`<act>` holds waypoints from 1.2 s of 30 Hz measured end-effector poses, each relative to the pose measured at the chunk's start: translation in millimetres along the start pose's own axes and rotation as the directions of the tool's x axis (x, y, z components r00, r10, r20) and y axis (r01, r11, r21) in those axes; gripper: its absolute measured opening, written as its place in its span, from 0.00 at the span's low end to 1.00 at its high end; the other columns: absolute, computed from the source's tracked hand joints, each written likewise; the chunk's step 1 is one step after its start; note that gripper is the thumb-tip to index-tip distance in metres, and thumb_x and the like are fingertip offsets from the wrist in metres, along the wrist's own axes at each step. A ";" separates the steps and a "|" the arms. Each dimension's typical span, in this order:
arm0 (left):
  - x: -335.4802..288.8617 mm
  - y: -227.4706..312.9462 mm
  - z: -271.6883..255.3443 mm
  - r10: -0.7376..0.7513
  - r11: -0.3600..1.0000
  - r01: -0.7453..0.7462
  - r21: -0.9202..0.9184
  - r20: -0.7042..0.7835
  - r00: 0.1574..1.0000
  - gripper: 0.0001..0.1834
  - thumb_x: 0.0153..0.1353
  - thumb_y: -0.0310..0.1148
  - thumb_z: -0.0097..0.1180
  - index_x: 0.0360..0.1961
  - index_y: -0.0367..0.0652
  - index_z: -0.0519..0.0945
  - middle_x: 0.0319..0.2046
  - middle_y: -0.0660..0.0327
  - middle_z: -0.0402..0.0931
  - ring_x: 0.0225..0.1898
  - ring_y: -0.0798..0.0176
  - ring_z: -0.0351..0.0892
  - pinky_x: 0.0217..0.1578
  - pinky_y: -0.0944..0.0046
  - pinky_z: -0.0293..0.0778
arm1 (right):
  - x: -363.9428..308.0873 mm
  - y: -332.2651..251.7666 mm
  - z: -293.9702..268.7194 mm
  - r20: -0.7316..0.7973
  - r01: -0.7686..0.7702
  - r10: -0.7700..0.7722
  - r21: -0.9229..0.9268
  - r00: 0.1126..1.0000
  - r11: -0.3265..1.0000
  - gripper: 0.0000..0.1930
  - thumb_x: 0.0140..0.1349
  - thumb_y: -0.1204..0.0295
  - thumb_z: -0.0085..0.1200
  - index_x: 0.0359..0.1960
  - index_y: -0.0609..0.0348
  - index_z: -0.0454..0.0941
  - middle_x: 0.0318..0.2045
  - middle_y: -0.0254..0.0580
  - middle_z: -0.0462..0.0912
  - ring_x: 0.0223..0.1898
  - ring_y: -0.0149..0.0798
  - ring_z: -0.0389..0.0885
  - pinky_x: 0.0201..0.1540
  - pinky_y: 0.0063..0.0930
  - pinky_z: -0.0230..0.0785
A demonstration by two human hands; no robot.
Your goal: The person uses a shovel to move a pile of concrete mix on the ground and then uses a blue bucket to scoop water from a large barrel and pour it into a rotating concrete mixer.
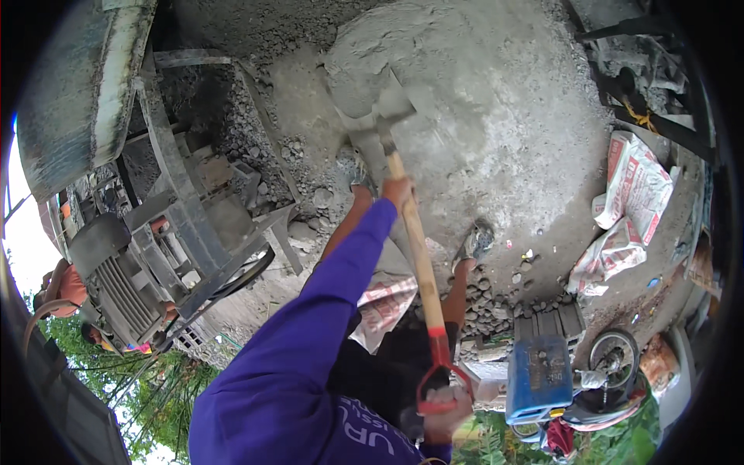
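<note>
Shovel [419, 248] slanted down between our feet [479, 240]; blade, grey on grey mix [434, 46], had edge hard to make out. Some right-hand fingers hidden from us at grip. Curved metal panel [74, 101], well left of shovel, cut off by view's rim. Motor [116, 283] left of shovel; stones [488, 306], blue container [539, 380], crumpled sacks [637, 186] right of it. Our left hand [398, 192] closed round shovel's wooden shaft; right hand [451, 411] clasped its red grip.
</note>
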State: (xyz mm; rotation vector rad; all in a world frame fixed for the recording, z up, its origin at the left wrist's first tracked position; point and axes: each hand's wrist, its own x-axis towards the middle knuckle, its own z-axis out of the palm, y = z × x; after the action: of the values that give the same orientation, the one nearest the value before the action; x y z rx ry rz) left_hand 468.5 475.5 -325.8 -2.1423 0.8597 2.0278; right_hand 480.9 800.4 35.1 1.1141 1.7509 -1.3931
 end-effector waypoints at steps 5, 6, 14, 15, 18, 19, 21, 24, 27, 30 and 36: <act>58.9 49.9 -13.9 0.050 0.989 -0.058 -0.134 -0.060 0.997 0.09 0.53 0.28 0.55 0.24 0.31 0.72 0.17 0.53 0.72 0.12 0.58 0.72 0.13 0.58 0.69 | 69.4 44.3 52.5 0.066 -0.128 0.118 0.187 0.991 0.974 0.09 0.56 0.67 0.44 0.20 0.51 0.64 0.11 0.33 0.65 0.13 0.34 0.66 0.22 0.32 0.64; 64.5 47.2 -8.0 0.054 0.988 -0.061 -0.140 -0.051 0.997 0.09 0.53 0.28 0.55 0.24 0.31 0.72 0.17 0.53 0.72 0.12 0.58 0.72 0.13 0.58 0.69 | 95.3 61.0 39.9 0.087 -0.136 0.119 0.223 0.989 0.965 0.10 0.55 0.66 0.45 0.18 0.52 0.64 0.11 0.35 0.66 0.12 0.36 0.66 0.19 0.33 0.65; 44.2 29.7 -10.3 0.129 0.976 -0.146 -0.162 -0.109 0.986 0.11 0.52 0.27 0.55 0.21 0.28 0.72 0.14 0.53 0.71 0.13 0.58 0.73 0.13 0.58 0.69 | 122.7 70.4 0.9 0.236 -0.086 0.021 0.269 0.971 0.959 0.07 0.52 0.68 0.48 0.20 0.52 0.64 0.11 0.33 0.65 0.10 0.36 0.67 0.13 0.33 0.64; 29.1 27.8 -14.6 0.139 0.978 -0.154 -0.142 -0.110 0.984 0.11 0.52 0.27 0.55 0.21 0.28 0.72 0.14 0.54 0.71 0.13 0.59 0.73 0.13 0.58 0.69 | 104.3 60.3 0.6 0.180 -0.109 0.060 0.275 0.982 0.955 0.06 0.50 0.68 0.48 0.22 0.53 0.65 0.10 0.34 0.65 0.09 0.36 0.65 0.13 0.33 0.65; -30.6 24.8 7.9 0.131 0.979 -0.140 -0.147 -0.065 0.989 0.10 0.51 0.27 0.54 0.20 0.31 0.72 0.13 0.55 0.71 0.12 0.59 0.73 0.13 0.58 0.69 | 44.1 29.7 -26.8 0.153 -0.047 0.005 0.268 0.988 0.962 0.05 0.49 0.69 0.46 0.22 0.54 0.66 0.10 0.35 0.65 0.08 0.35 0.63 0.13 0.33 0.64; -45.6 34.9 -15.1 0.136 0.973 -0.151 -0.175 -0.090 0.987 0.09 0.51 0.27 0.54 0.19 0.32 0.72 0.13 0.55 0.71 0.12 0.59 0.73 0.13 0.58 0.70 | 32.0 30.4 -35.9 0.197 -0.054 -0.005 0.289 0.980 0.956 0.04 0.48 0.69 0.45 0.20 0.54 0.66 0.09 0.34 0.65 0.08 0.35 0.62 0.13 0.33 0.64; -94.4 40.5 10.1 0.088 0.979 -0.087 -0.185 0.000 0.996 0.09 0.51 0.27 0.53 0.20 0.32 0.71 0.13 0.55 0.71 0.12 0.59 0.73 0.14 0.59 0.70 | -15.9 18.8 -65.6 0.194 0.031 -0.100 0.333 0.976 0.942 0.08 0.52 0.68 0.45 0.18 0.53 0.65 0.08 0.33 0.63 0.07 0.32 0.61 0.12 0.29 0.61; -153.5 77.3 -11.4 0.096 0.976 -0.094 -0.195 0.002 0.995 0.08 0.51 0.27 0.53 0.22 0.32 0.71 0.14 0.54 0.72 0.13 0.59 0.73 0.14 0.59 0.71 | -85.8 -21.9 -55.9 0.268 0.067 -0.141 0.268 0.953 0.961 0.11 0.57 0.65 0.46 0.19 0.53 0.66 0.09 0.31 0.63 0.08 0.30 0.61 0.12 0.25 0.61; -220.1 124.3 -11.5 0.161 0.967 -0.145 -0.211 0.059 0.985 0.09 0.51 0.28 0.54 0.24 0.31 0.70 0.15 0.55 0.72 0.13 0.59 0.74 0.15 0.59 0.71 | -152.8 -68.5 -31.3 0.274 0.137 -0.198 0.229 0.941 0.964 0.10 0.57 0.65 0.46 0.22 0.55 0.67 0.11 0.32 0.65 0.10 0.30 0.63 0.14 0.25 0.62; -296.8 195.7 -16.6 0.256 0.946 -0.217 -0.242 0.145 0.956 0.11 0.52 0.28 0.54 0.28 0.30 0.69 0.18 0.54 0.72 0.16 0.59 0.75 0.16 0.58 0.72 | -216.7 -109.0 -1.8 0.295 0.213 -0.279 0.237 0.914 0.948 0.10 0.58 0.64 0.45 0.25 0.56 0.68 0.13 0.32 0.67 0.12 0.30 0.65 0.16 0.25 0.63; -416.7 362.3 -71.0 0.531 0.826 -0.357 -0.436 0.392 0.752 0.25 0.55 0.30 0.56 0.42 0.25 0.55 0.28 0.50 0.71 0.22 0.59 0.77 0.21 0.57 0.76 | -331.8 -179.8 63.2 0.413 0.351 -0.452 0.300 0.791 0.887 0.12 0.59 0.63 0.44 0.31 0.60 0.71 0.17 0.33 0.70 0.16 0.30 0.68 0.20 0.25 0.66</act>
State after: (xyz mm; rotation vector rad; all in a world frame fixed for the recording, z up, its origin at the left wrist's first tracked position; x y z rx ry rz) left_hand 385.7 284.5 190.6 -1.4536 1.0797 2.9835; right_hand 465.1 648.4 385.9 0.4251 1.5481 -1.9546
